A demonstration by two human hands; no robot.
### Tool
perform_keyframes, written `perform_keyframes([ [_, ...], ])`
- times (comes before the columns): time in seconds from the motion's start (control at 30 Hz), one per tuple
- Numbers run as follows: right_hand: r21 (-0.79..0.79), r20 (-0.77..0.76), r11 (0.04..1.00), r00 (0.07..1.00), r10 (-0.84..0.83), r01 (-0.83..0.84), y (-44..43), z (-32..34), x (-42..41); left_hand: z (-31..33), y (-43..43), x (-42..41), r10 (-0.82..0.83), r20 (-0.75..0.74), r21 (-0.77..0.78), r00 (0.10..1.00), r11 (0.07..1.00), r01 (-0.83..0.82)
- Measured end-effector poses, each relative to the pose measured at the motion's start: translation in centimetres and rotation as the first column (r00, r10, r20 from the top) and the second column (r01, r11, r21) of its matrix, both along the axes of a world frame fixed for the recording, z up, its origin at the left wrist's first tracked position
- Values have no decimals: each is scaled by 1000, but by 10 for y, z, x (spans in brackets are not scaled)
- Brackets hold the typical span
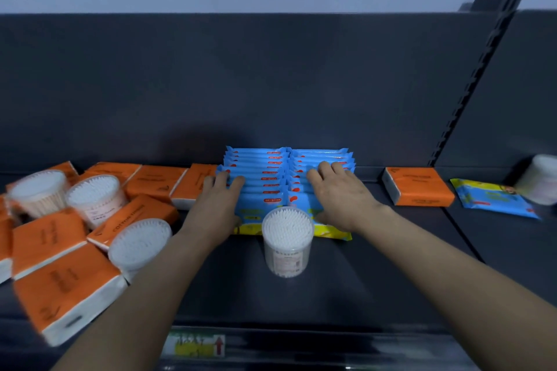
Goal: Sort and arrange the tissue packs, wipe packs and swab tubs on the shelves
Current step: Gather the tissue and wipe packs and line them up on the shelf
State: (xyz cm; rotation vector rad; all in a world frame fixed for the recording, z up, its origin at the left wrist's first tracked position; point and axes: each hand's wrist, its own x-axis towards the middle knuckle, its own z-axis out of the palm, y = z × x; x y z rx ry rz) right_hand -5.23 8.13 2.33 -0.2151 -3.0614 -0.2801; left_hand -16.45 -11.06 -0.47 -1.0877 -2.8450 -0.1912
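**Both hands on the twin rows of wipe packs**

Head view: On the dark shelf (376, 265), blue wipe packs stand on edge in two rows side by side against the back panel (241, 84). The left hand (218, 199) grasps the left wipe row (259, 173), its fingers curved over the tops of the packs and its thumb low against the front pack. The right hand (339, 194) holds the right wipe row (321, 156) the same way, fingers spread over the pack tops and thumb pressed to the front pack's face. Both forearms reach in from the near edge.

An upright swab tub (287, 245) stands just in front of the two rows, between the wrists, its white swab tips showing through the clear lid.

To the left, orange tissue packs (60, 289) lie in a loose heap, some flat and some tilted, with a line of them running along the back up to the left wipe row. Three more swab tubs (96, 199) sit among them, leaning at angles.

To the right, well apart from the rows, a single tissue pack (419, 187) lies flat. Beside it is a loose wipe pack (494, 199), then a blurred tub (539, 179) at the picture's edge.

A price label (196, 345) is fixed to the shelf's front edge.
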Motion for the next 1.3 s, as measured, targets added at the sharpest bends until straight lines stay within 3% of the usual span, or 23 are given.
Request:
perform_keyframes([
  [0.13,25,11,1000,1000,-4,4,-3,-3,0,-1,-2,-2,-16,-3,8,1000,1000,16],
  [0.57,-95,29,995,999,-40,43,-7,1,7,7,-11,-2,-81,-36,32,996,996,82],
  [0.67,-144,18,988,998,-62,64,-4,10,16,20,-9,4,-142,-63,206,988,967,152],
  [0.77,-155,-73,984,992,-101,89,2,19,30,33,-1,15,-205,-97,451,974,863,227],
  [0.87,-175,-138,977,980,-147,122,10,27,49,41,16,31,-258,-131,542,957,790,287],
  [1.1,-186,-167,965,961,-218,187,61,28,108,44,90,81,-381,-117,556,917,740,378],
  [1.3,-195,-131,947,950,-284,256,145,17,162,30,177,129,-436,-58,507,898,762,403],
])
